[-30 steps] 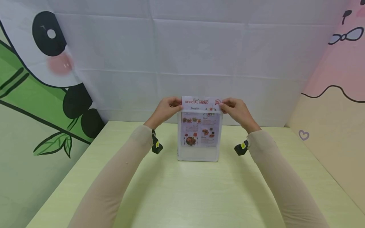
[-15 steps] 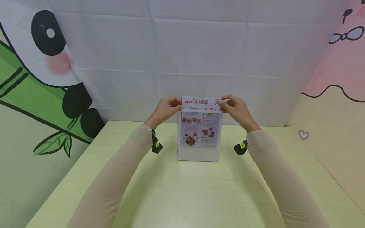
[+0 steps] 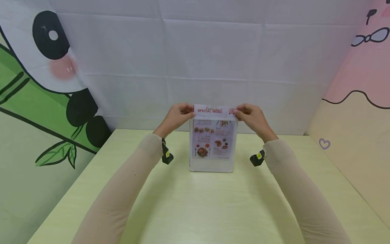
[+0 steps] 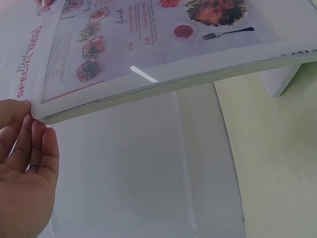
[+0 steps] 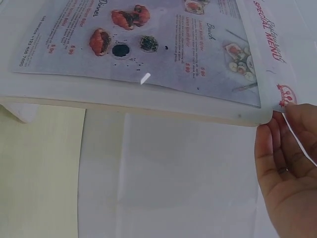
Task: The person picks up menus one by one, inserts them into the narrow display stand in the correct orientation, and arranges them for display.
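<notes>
A printed menu sheet [image 3: 210, 110] headed "SPECIAL MENU" sits most of the way down inside a white-framed clear sign holder [image 3: 211, 165], which stands upright on the table. Its top strip sticks out above the holder's upper edge. My left hand [image 3: 179, 115] pinches the sheet's upper left edge, fingertips right at the holder's corner [image 4: 42, 116]. On the opposite side my right hand [image 3: 253, 117] pinches the upper right edge beside the red logo [image 5: 286, 95]. Through the clear front, food pictures show, with a bare band below the sheet.
The pale wooden table [image 3: 210, 206] runs up to a creased white cloth [image 3: 210, 51] behind the holder. Painted walls [image 3: 350, 135] flank it on both sides. A support foot [image 4: 280, 79] props the holder from behind. Each wrist wears a small black camera [image 3: 167, 156].
The menu sheet has slid slightly down inside the holder, its pictures sitting lower. My right hand dipped a little with it; my left hand and the holder stayed nearly still.
</notes>
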Available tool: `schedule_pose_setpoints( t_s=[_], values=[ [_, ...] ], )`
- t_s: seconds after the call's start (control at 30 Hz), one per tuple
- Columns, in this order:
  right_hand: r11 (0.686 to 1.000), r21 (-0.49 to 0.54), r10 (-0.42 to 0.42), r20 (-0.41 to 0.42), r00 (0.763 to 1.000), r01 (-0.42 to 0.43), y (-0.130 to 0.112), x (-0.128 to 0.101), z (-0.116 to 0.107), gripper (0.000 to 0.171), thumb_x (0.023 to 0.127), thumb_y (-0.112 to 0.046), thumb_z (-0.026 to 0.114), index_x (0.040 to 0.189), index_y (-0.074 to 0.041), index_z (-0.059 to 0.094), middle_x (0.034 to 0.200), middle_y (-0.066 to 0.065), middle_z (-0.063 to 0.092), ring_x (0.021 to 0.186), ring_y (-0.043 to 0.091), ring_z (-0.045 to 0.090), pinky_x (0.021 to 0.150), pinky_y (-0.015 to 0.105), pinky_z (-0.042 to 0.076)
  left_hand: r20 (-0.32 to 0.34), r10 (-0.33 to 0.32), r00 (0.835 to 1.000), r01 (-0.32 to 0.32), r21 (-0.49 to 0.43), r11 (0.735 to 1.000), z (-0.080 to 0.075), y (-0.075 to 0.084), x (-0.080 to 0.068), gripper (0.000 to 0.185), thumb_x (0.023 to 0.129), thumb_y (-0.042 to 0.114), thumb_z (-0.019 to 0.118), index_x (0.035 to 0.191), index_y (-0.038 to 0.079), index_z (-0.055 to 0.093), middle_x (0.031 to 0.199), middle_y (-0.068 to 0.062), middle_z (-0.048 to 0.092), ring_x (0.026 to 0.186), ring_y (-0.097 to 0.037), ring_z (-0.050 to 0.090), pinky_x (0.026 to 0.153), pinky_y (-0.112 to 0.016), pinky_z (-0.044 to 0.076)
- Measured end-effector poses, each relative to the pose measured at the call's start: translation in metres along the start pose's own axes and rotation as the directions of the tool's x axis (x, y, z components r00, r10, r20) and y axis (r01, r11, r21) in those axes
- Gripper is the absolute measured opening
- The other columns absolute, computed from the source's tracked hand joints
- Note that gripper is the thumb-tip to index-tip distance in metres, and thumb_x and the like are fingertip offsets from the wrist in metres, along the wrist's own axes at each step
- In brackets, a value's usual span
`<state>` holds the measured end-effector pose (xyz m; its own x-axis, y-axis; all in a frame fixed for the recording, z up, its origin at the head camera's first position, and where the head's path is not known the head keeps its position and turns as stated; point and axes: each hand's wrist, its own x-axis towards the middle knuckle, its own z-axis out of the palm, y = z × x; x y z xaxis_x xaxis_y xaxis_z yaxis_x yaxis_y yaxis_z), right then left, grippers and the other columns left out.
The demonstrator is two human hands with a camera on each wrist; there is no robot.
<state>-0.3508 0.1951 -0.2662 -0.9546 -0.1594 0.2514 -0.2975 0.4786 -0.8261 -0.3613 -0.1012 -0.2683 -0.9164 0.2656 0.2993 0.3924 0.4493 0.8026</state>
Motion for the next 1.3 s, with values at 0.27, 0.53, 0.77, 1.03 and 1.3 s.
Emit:
schedule_pose_setpoints(
  t_s=[0.27,0.53,0.77,1.03,1.3],
  values=[
    [1.0,-0.014,0.012,-0.001,1.0,-0.012,0.0009,0.0011,0.0006,0.033,0.096,-0.029,0.059,0.119,-0.006,0.062,0.117,0.015,0.066,0.102,0.026,0.064,0.098,0.045,0.048,0.007,0.022,1.0,-0.022,0.007,1.0,0.0004,-0.0018,-0.0002,0.039,0.095,0.015,0.061,0.134,0.012,0.056,0.111,-0.016,0.066,0.099,-0.026,0.061,0.089,-0.039,0.051],
    [1.0,-0.004,-0.014,-0.009,1.0,0.014,0.0005,0.001,0.0013,0.035,0.097,-0.027,0.057,0.124,-0.005,0.06,0.116,0.015,0.066,0.099,0.024,0.065,0.093,0.041,0.051,0.0,0.048,0.999,-0.048,-0.011,0.999,0.0009,-0.001,-0.0016,0.029,0.094,0.013,0.061,0.122,0.008,0.063,0.109,-0.015,0.066,0.095,-0.026,0.061,0.085,-0.036,0.05],
    [1.0,-0.015,-0.011,-0.003,1.0,0.011,0.0004,0.0012,0.0013,0.035,0.097,-0.03,0.056,0.122,-0.006,0.061,0.117,0.015,0.065,0.101,0.026,0.064,0.095,0.043,0.05,-0.013,0.047,0.999,-0.047,-0.003,0.999,0.0012,-0.0019,-0.0006,0.022,0.095,0.017,0.061,0.113,0.006,0.067,0.108,-0.013,0.067,0.092,-0.023,0.058,0.082,-0.033,0.048],
    [0.998,-0.047,0.04,-0.002,0.999,-0.04,0.0011,0.0011,0.0009,0.034,0.096,-0.033,0.059,0.118,-0.008,0.064,0.116,0.013,0.065,0.101,0.026,0.061,0.098,0.046,0.045,-0.025,0.012,1.0,-0.012,0.009,1.0,0.0024,-0.0011,-0.0006,0.025,0.096,0.019,0.059,0.118,0.007,0.065,0.11,-0.011,0.067,0.096,-0.022,0.059,0.084,-0.034,0.05],
    [1.0,-0.01,0.004,-0.001,1.0,-0.004,0.0032,-0.0004,0.0019,0.033,0.095,-0.028,0.06,0.121,-0.009,0.063,0.116,0.013,0.065,0.101,0.025,0.063,0.095,0.042,0.048,-0.03,0.027,0.999,-0.027,0.008,1.0,0.003,-0.0003,-0.0017,0.027,0.095,0.015,0.061,0.121,0.008,0.063,0.109,-0.013,0.067,0.095,-0.024,0.061,0.084,-0.036,0.051]
  ],
)
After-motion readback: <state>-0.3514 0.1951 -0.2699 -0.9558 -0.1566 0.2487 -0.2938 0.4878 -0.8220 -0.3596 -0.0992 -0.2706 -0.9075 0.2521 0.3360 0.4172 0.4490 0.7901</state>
